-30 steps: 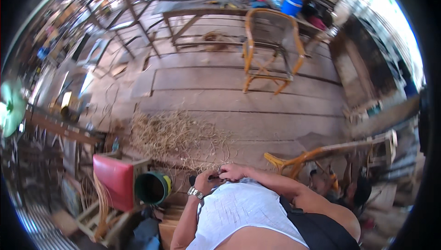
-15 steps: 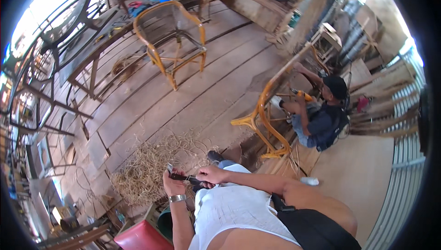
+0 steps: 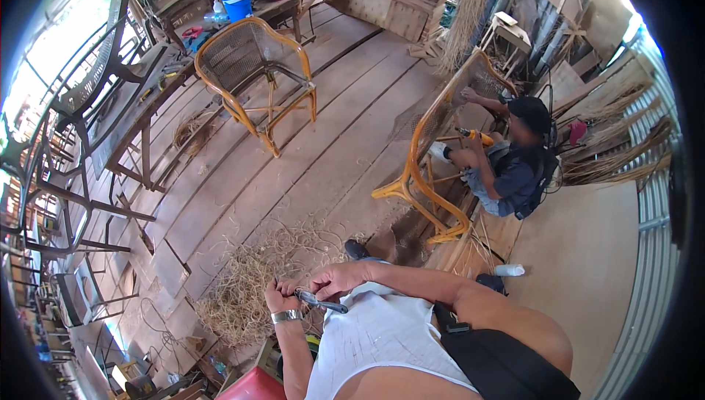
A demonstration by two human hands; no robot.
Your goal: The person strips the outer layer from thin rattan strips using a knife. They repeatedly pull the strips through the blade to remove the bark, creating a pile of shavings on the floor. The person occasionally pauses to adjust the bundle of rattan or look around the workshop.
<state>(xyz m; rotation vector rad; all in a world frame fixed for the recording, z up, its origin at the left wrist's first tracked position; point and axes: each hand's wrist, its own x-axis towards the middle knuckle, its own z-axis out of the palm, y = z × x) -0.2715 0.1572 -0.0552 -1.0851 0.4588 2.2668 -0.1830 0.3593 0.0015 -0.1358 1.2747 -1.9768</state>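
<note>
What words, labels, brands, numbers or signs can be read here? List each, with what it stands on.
None can be read.
Hand tool: any marking too small to read.
Strap buckle: any marking too small to read.
Blue bucket: no legible lettering.
White cylinder: any print too small to read.

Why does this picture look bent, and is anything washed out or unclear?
In the head view, the fisheye bends straight edges near the rim, like the corrugated sheet, and leaves black corners; in the head view, glare bleaches the upper-left edge; in the head view, the tool by the left hand is too small to identify.
</note>
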